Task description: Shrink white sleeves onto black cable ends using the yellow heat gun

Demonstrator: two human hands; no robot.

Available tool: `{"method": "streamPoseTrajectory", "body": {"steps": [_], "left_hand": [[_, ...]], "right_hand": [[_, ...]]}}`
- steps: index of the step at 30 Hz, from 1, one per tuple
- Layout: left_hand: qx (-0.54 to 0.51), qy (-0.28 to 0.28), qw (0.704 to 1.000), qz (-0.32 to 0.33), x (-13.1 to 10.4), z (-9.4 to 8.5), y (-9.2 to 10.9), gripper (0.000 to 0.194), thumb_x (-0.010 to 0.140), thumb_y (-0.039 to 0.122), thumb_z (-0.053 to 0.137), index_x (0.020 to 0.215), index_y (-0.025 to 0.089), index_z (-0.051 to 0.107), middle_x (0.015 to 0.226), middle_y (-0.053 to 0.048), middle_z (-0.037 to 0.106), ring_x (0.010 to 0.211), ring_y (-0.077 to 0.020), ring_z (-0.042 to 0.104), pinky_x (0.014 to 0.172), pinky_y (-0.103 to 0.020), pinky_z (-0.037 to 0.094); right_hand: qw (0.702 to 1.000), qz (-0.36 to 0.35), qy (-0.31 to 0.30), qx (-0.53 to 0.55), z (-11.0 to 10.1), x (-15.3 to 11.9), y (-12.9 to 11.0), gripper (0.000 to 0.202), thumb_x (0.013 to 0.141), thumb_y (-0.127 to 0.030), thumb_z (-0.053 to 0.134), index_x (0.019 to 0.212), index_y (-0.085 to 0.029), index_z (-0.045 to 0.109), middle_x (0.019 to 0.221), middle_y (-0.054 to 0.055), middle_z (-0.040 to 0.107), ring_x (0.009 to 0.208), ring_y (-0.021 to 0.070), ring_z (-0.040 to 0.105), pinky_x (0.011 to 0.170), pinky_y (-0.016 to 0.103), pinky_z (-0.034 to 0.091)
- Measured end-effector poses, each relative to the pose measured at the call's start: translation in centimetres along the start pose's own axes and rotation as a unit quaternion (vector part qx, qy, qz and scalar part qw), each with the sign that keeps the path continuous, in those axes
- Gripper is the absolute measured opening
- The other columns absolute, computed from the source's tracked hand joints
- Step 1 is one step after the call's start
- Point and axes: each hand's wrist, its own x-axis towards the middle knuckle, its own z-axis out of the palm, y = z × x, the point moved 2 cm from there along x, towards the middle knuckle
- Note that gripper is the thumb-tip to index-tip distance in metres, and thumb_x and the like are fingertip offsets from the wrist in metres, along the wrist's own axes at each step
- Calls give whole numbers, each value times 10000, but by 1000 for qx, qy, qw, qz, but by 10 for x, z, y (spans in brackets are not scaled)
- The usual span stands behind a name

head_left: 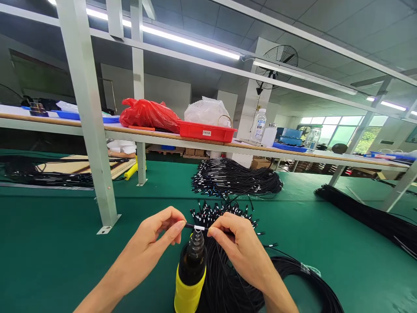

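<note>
Between my two hands a thin black cable [190,225] is stretched level, with a white sleeve [199,228] around its middle. My left hand [159,237] pinches the cable's left end between thumb and fingers. On the other side of the sleeve, my right hand [236,243] pinches the cable too. Right under the sleeve stands a yellow and black heat gun [190,282], its coiled metal nozzle [196,244] pointing up; whether it touches the sleeve I cannot tell. Behind and below my hands lies a heap of black cables [218,278] with white-marked ends.
A second cable bundle [237,176] lies farther back on the green table [146,278]. Coiled cables [312,278] are at the front right, and a long black bundle [368,221] stretches along the right. A metal post [87,108] rises at left, supporting a shelf with a red tray [206,131].
</note>
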Motion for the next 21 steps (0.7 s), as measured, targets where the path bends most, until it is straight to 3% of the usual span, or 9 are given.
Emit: {"method": "streamPoseTrajectory", "body": {"steps": [5, 9, 14, 21], "left_hand": [[-23, 1, 1000, -6, 4, 2, -2, 286, 889, 504, 551, 851, 223, 589, 697, 31, 562, 680, -139, 526, 644, -230, 446], [-26, 8, 1000, -15, 7, 1, -6, 283, 872, 500, 582, 979, 238, 600, 701, 28, 608, 687, -149, 556, 660, -247, 456], [-5, -7, 1000, 2, 8, 0, -3, 277, 883, 495, 565, 850, 228, 632, 716, 21, 601, 703, -150, 550, 664, -250, 450], [67, 14, 998, 15, 9, 0, -1, 227, 880, 451, 570, 849, 245, 662, 788, 17, 665, 749, -170, 579, 670, -261, 430]], "right_hand": [[1000, 2, -1, -1, 0, -1, 1, 212, 933, -175, 556, 731, -201, 614, 705, -44, 554, 666, 112, 477, 607, 249, 324], [1000, 1, -7, 18, 2, -1, 0, 171, 929, -168, 550, 783, -209, 629, 735, -40, 578, 684, 116, 495, 620, 245, 349], [1000, 0, -2, 21, 3, 1, 1, 150, 912, -162, 574, 789, -217, 640, 750, -45, 597, 704, 113, 518, 623, 237, 360], [1000, 2, 15, 0, 2, 5, 0, 176, 911, -153, 565, 755, -205, 629, 735, -37, 592, 681, 117, 517, 612, 248, 352]]}}
